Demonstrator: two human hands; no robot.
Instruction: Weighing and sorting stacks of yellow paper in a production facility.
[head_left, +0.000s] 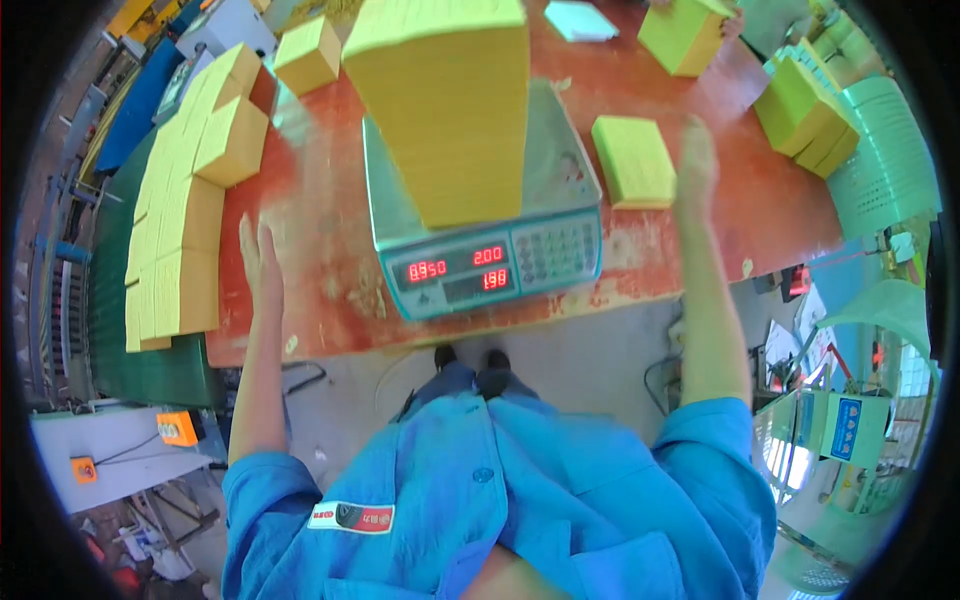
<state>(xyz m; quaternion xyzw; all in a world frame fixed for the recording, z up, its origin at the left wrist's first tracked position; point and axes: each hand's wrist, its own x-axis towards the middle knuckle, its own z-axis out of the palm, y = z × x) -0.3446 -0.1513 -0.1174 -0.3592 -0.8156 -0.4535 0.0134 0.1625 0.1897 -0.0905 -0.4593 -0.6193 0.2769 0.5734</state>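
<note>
Holding left hand point(264, 278) and right hand point(697, 165) either side of the scale point(505, 262), had fingers point(267, 242) straight and released; probably needed to leave the stack point(448, 120) on it untouched until steady.

Before you: worn red table point(740, 205) w/ paint rubbed off nr. its front edge, pale-blue sheet point(580, 20) lying toward the far side. To your L, dk.-green surface point(108, 310) alongside; nr. it, white panel point(130, 475) w/ 2 orange boxes point(177, 429) & a thin cable. To your R, perforated pale-green basket point(888, 150); below, green casing point(812, 425) w/ blue label point(847, 430). Underfoot, gray floor point(600, 360).
</note>
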